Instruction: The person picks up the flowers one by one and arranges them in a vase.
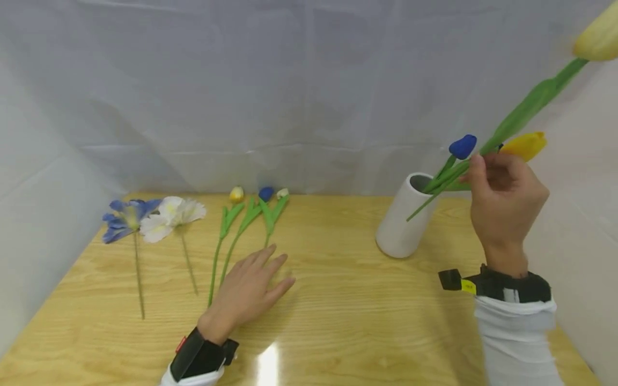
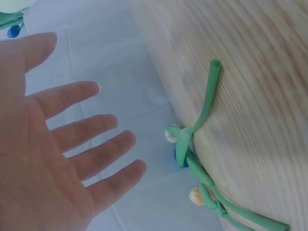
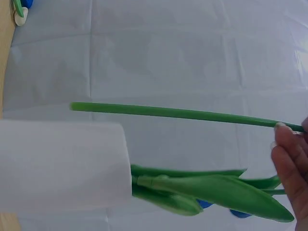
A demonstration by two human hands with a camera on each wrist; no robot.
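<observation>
My right hand (image 1: 507, 198) pinches the green stem (image 3: 192, 114) of a pale yellow tulip (image 1: 598, 37) whose bloom reaches past the upper right of the head view. Its lower stem end hangs outside the white vase (image 1: 398, 225), beside the mouth. In the vase stand a blue tulip (image 1: 462, 147) and a yellow tulip (image 1: 526, 146), with green leaves (image 3: 226, 192) rising from the rim. Fingers spread, my left hand (image 1: 248, 292) hovers near three lying tulips: a yellow-and-white one (image 1: 236, 194), a blue one (image 1: 266, 193) and a white one (image 1: 282, 193). It holds nothing.
At the left of the wooden table (image 1: 338, 321) lie a blue-purple flower (image 1: 126, 219) and white blossoms (image 1: 174, 214) on thin stems. A pale cloth backdrop (image 1: 270, 96) rises behind the table, with white walls at both sides.
</observation>
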